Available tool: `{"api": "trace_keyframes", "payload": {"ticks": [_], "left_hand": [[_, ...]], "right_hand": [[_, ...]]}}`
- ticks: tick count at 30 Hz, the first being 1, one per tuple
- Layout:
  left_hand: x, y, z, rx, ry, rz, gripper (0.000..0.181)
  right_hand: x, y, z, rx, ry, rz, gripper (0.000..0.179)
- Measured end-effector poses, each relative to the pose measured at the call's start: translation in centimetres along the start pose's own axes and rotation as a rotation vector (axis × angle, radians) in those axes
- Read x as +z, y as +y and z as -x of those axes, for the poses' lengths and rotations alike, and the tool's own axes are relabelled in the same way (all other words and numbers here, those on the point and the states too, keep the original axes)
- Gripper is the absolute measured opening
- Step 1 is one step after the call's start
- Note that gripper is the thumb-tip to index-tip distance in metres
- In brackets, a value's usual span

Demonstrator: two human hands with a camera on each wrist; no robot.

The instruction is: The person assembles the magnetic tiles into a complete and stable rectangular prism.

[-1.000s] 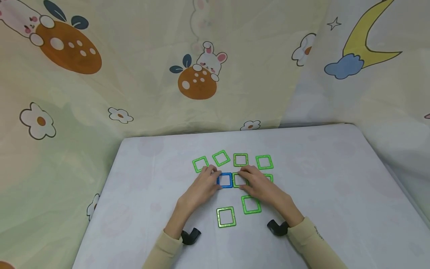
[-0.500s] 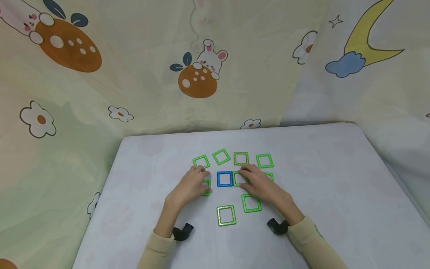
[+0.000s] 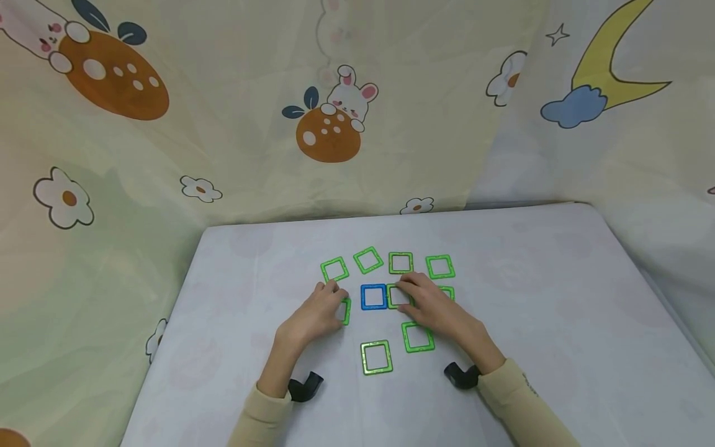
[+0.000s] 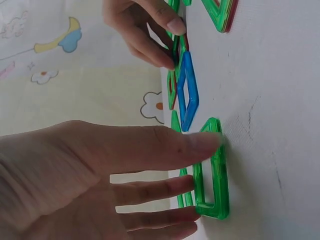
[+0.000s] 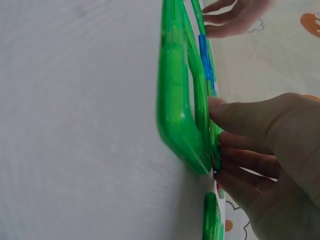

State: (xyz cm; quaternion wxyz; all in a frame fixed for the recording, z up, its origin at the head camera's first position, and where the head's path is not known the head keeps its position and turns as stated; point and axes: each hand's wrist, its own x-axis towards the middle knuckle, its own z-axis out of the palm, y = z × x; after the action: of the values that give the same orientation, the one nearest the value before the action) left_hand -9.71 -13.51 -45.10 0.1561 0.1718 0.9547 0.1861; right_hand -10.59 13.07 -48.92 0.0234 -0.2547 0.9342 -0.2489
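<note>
**Green squares pinched on either side of a blue square (image 3: 373, 307)**

One green square (image 4: 220, 175) is pinched across its edges by the left hand (image 3: 315, 313), with a gap between it and the blue square. A second green square (image 3: 389, 297) is held between right thumb and fingers, touching the blue square; the right hand (image 3: 438, 307) partly hides another green piece (image 3: 449, 290). Four green frames (image 3: 400, 272) are spread beyond, two nearer frames (image 3: 377, 371) closer in, on a white table (image 3: 514, 347).

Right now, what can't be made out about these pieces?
Head: one green square, mostly hidden by the left hand.
Head: another green square, mostly hidden by the right hand.
Left wrist: a green piece, cut off by the top edge.
Right wrist: another green piece, cut off by the bottom edge.
</note>
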Motion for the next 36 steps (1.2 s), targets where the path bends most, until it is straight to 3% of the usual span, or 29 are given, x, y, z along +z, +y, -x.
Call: {"api": "trace_keyframes", "payload": {"ticks": [23, 31, 36], "left_hand": [[1.3, 0.9, -0.5, 0.022, 0.015, -0.148, 0.060], [1.4, 0.7, -0.6, 0.027, 0.000, -0.147, 0.061], [1.2, 0.5, -0.7, 0.053, -0.010, -0.080, 0.064]], "right_hand": [[-0.1, 0.0, 0.0, 0.010, -0.010, 0.001, 0.052], [0.1, 0.1, 0.0, 0.014, -0.015, 0.004, 0.052], [0.0, 0.0, 0.0, 0.016, -0.010, 0.008, 0.051]]}}
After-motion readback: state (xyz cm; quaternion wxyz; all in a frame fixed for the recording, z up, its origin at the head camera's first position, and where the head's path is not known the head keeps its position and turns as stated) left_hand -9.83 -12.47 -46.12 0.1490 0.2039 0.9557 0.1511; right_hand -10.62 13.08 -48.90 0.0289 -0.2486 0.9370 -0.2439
